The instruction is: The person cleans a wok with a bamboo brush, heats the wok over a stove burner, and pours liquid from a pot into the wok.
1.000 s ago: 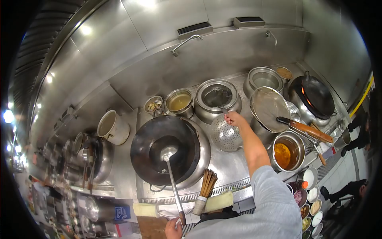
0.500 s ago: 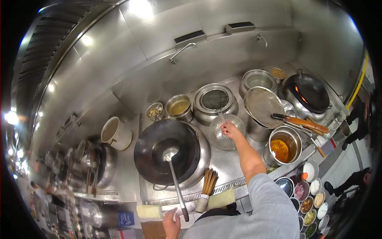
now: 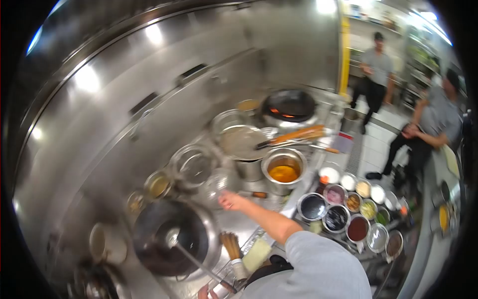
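Note:
My right hand [image 3: 228,200] is closed at the near edge of a round perforated strainer [image 3: 213,183], blurred by motion. What its fingers hold I cannot make out. A short wooden handle [image 3: 257,195] shows just right of the hand. Only part of my left hand [image 3: 206,292] shows at the bottom edge, fingers apart, close to the ladle handle. That ladle [image 3: 199,262] rests with its bowl inside a large dark wok [image 3: 149,234], its handle pointing toward me. A bamboo brush [image 3: 231,246] stands right of the wok.
A pot of orange liquid [image 3: 284,173] and a mesh sieve [image 3: 241,141] stand beyond my right arm. Another wok [image 3: 289,105] sits at the back over a flame. Several seasoning bowls [image 3: 357,228] line the right side. Two people [image 3: 378,67] are at the far right.
The view has swung right, bringing the seasoning bowls and two people further in. My right hand stays by the strainer; my left hand stays low near the ladle handle.

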Tool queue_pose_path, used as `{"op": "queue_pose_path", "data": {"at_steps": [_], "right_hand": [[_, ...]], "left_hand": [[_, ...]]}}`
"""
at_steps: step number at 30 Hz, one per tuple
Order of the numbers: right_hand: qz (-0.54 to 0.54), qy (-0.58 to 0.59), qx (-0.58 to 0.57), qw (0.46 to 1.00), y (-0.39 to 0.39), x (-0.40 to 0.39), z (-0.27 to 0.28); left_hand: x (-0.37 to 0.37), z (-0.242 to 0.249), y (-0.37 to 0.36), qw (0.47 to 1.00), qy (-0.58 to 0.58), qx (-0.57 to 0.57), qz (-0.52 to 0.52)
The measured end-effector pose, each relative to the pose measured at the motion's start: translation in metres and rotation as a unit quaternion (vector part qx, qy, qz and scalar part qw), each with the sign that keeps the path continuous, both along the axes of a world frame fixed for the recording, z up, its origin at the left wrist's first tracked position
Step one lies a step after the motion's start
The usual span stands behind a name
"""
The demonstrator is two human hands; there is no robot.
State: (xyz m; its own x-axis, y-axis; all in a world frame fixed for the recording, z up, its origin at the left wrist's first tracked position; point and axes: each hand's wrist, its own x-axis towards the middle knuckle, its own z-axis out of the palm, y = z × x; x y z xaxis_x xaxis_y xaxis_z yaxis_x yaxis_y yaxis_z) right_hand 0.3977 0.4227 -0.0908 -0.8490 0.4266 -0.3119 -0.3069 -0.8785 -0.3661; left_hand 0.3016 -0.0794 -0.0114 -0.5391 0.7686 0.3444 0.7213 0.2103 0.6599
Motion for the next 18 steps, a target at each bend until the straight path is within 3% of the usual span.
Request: {"op": "queue_pose_path", "data": {"at_steps": [1,2,5,9,12,15,17,18], "right_hand": [[-0.115,-0.076,0.057,0.989,-0.035,0.011,0.017],[-0.05,-0.036,0.09,0.994,-0.038,0.02,-0.008],[-0.073,-0.059,0.095,0.991,-0.102,0.058,0.0],[-0.074,-0.163,0.154,0.972,-0.176,0.108,0.006],[-0.064,-0.224,0.23,0.945,-0.216,0.148,0.01],[-0.055,-0.296,0.294,0.907,-0.241,0.174,-0.001],[-0.05,-0.437,0.429,0.789,-0.254,0.188,-0.008],[-0.083,-0.465,0.515,0.715,-0.262,0.192,-0.008]], "left_hand": [[0.003,0.007,0.0,1.0,0.009,-0.003,-0.011],[0.006,0.01,0.001,1.0,0.004,-0.005,-0.018],[0.012,0.022,0.0,0.999,-0.014,-0.013,-0.041],[0.022,0.042,0.005,0.993,-0.014,-0.061,-0.097],[0.026,0.026,0.012,0.98,-0.007,0.031,-0.197],[0.04,0.05,0.011,0.97,-0.047,0.027,-0.237],[0.049,0.079,0.007,0.969,-0.092,-0.011,-0.229],[0.05,0.094,0.003,0.915,-0.266,-0.016,-0.302]]}}
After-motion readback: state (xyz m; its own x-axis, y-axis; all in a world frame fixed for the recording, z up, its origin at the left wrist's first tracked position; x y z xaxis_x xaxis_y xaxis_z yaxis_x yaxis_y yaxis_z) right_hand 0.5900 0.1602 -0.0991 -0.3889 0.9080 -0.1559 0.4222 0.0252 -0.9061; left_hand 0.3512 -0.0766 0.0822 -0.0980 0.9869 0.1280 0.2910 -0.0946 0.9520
